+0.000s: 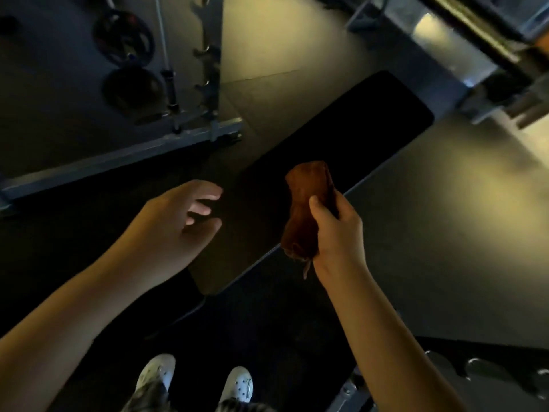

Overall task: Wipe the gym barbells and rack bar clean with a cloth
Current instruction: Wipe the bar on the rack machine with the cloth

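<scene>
The grey steel rack frame (118, 157) at the upper left is serving as the only storage in view: two dark round weight plates (123, 40) are hanging on it, one above the other. A thin chrome rod (162, 34) is running down just beside them, and a notched upright with hooks (208, 63) is standing next to that.

The right hand (337, 233) is grasping a rust-brown bunched cloth (306, 203) around its middle, thumb pressing across the front. The cloth's upper end is sticking up above the fist and a frayed corner is dangling below it. The left hand (178, 221) is holding nothing, its fingers loosely spread and slightly bent. It is hovering beside the cloth without touching it. Both hands are hanging over a long black padded bench (341, 135), which is stretching diagonally from the lower centre toward the upper right. The cloth is sitting in front of the bench's right edge.

Under everything a dark matte rubber floor (445, 209) is catching a soft yellowish glow on the right and falling into shadow on the left. A pair of white perforated shoes (157, 373) is showing at the bottom edge.

At the upper right, more grey steel framing (439, 46) is blurring past, with a pale bar-like streak (475, 31) across it, too smeared to identify. In the lower right corner, some dark rounded metal shapes (484, 370) are lying in shadow; what they are I cannot tell.
</scene>
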